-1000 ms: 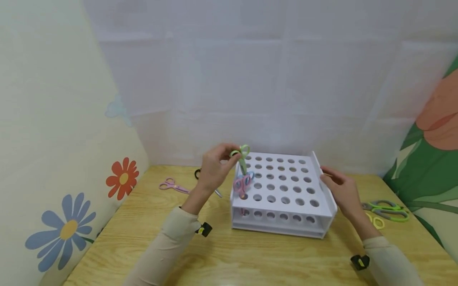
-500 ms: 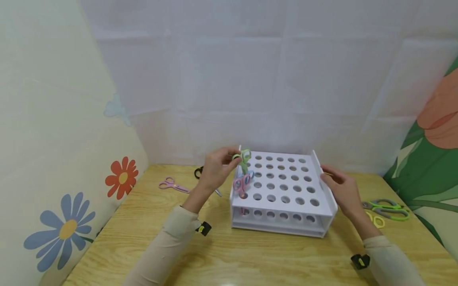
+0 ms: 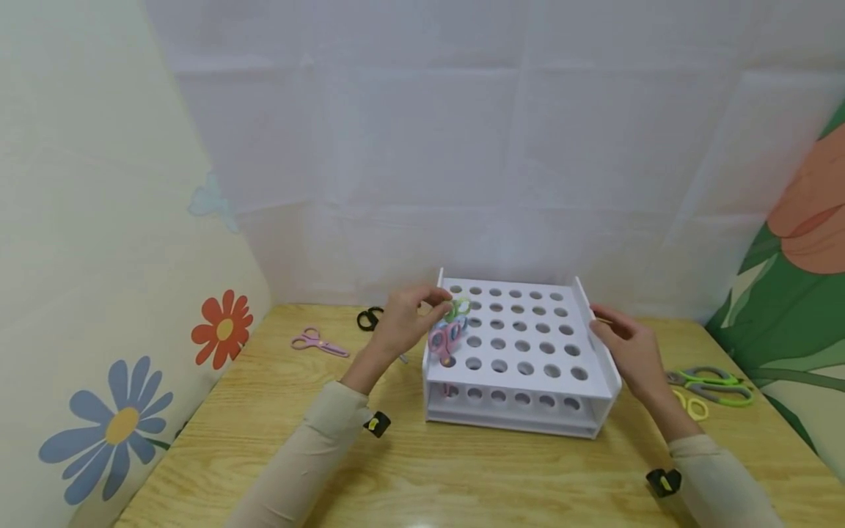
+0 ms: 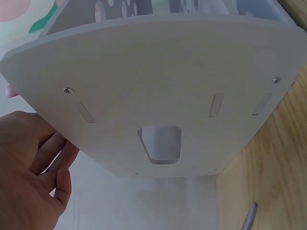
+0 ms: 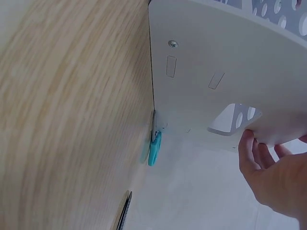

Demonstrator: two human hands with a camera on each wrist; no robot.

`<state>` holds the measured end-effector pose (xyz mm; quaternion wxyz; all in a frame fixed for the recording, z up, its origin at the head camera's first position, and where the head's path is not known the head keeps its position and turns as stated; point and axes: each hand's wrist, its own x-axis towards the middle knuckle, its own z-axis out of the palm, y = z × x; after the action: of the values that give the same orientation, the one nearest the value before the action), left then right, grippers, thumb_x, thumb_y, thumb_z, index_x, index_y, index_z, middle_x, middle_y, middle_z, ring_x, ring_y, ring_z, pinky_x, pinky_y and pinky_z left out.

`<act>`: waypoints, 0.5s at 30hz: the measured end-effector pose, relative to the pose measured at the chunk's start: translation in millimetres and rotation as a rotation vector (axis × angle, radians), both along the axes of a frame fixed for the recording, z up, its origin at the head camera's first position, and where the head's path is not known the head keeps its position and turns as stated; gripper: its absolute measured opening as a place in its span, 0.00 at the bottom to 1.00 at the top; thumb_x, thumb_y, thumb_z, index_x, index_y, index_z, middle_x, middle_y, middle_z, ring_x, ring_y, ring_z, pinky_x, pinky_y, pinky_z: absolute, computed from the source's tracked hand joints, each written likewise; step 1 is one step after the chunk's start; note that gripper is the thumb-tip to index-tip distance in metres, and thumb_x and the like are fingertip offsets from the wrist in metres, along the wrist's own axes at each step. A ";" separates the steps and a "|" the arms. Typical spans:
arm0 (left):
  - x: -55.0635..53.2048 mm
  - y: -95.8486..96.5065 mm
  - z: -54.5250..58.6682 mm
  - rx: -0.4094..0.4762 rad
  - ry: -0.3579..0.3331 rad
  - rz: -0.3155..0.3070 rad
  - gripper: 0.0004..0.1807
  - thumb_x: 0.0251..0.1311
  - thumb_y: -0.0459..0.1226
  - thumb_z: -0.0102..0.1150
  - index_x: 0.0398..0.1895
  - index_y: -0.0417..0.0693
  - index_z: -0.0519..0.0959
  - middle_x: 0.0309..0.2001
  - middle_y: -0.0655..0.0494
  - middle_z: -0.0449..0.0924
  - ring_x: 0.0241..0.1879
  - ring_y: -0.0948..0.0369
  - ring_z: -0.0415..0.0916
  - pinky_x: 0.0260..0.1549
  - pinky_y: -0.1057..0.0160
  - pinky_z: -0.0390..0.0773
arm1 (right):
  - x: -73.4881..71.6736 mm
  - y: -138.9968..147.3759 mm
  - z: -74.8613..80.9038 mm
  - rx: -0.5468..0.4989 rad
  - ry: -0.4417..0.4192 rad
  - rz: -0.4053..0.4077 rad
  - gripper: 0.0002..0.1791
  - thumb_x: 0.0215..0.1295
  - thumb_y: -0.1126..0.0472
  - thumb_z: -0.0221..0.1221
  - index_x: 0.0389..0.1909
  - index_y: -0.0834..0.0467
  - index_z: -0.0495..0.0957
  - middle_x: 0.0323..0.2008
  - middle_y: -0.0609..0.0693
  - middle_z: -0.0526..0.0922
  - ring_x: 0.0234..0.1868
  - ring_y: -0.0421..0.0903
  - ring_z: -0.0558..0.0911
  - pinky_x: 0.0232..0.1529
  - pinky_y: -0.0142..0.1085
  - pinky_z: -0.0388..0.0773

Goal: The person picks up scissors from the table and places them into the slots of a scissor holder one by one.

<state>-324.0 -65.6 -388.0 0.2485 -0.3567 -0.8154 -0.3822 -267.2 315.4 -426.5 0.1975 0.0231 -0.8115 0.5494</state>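
Note:
My left hand (image 3: 414, 320) pinches the handles of a pair of green scissors (image 3: 460, 309) at the left side of a white rack (image 3: 528, 379) with rows of round holes. The green blades are out of sight below the handles. Pink scissors (image 3: 441, 342) stand in the front left hole, and blue-handled scissors (image 3: 461, 325) are just behind them. In the left wrist view the rack's side panel hides the fingertips of my left hand (image 4: 36, 165). My right hand (image 3: 630, 352) grips the rack's right side panel; in the right wrist view its fingers are by the cutout (image 5: 235, 119).
Purple scissors (image 3: 320, 342) and black-handled scissors (image 3: 370, 318) lie left of the rack. Green-grey scissors (image 3: 719, 386) and yellow scissors (image 3: 693, 406) lie on its right. Teal-handled scissors (image 5: 155, 149) lie near the rack's base. A white cloth (image 3: 422, 147) hangs behind the table.
My left hand has moved down and slightly right, and the green scissors have sunk lower at the rack until just their handles show. My right hand has stayed on the side panel.

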 end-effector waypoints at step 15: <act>-4.7 -1.7 -1.5 -0.104 -0.013 0.028 0.06 0.67 0.36 0.66 0.45 0.46 0.86 0.38 0.60 0.87 0.41 0.61 0.81 0.49 0.56 0.77 | -0.2 0.3 0.0 -0.002 -0.006 0.005 0.27 0.74 0.51 0.61 0.67 0.63 0.76 0.57 0.54 0.81 0.45 0.33 0.81 0.39 0.27 0.80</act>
<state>-328.7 -67.3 -389.5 0.2298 -0.3552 -0.8407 -0.3382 -267.5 315.7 -426.5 0.1939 0.0232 -0.8115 0.5508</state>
